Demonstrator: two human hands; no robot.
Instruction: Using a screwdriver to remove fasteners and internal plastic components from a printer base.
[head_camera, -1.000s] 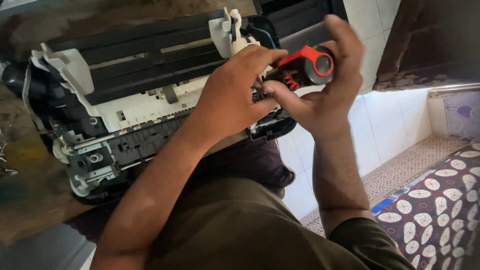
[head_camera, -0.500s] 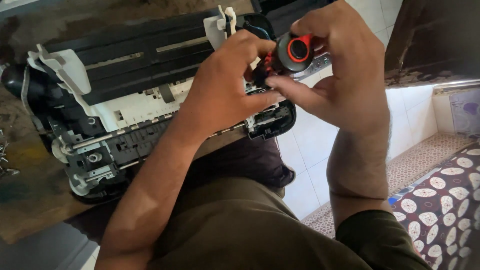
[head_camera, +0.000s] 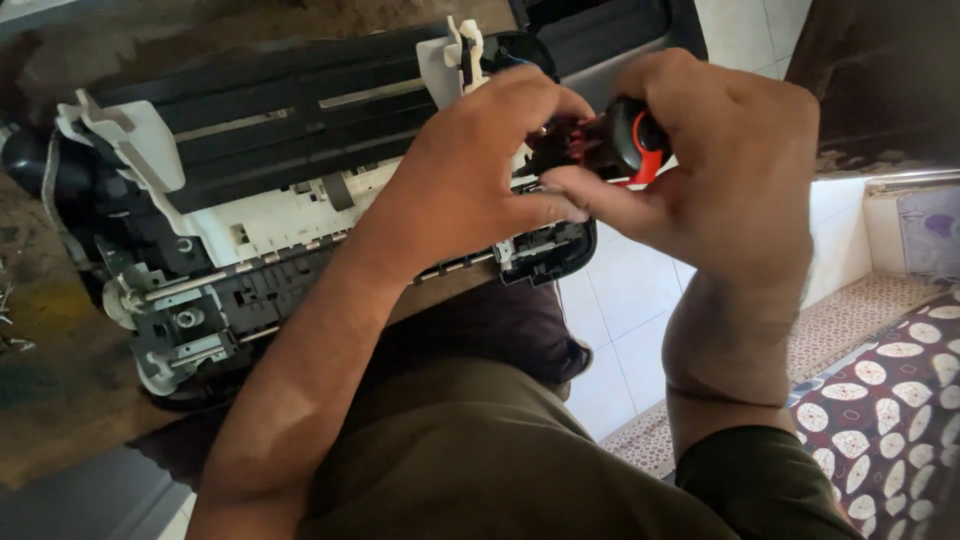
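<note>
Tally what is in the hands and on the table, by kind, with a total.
Hands: 2, left hand and right hand
Red and black tools: 1, the red and black tool, held by both hands
Opened printers: 1, the opened printer on the wooden table
Total: 4

My right hand (head_camera: 735, 170) has rolled over the red-and-black tool (head_camera: 620, 145); a second ago its round red end faced up in open fingers, now my knuckles cover most of it and only a red edge shows; my left hand (head_camera: 470, 165) has closed in tighter against it; the printer mechanism (head_camera: 250, 220) sits slightly lower in view.
</note>
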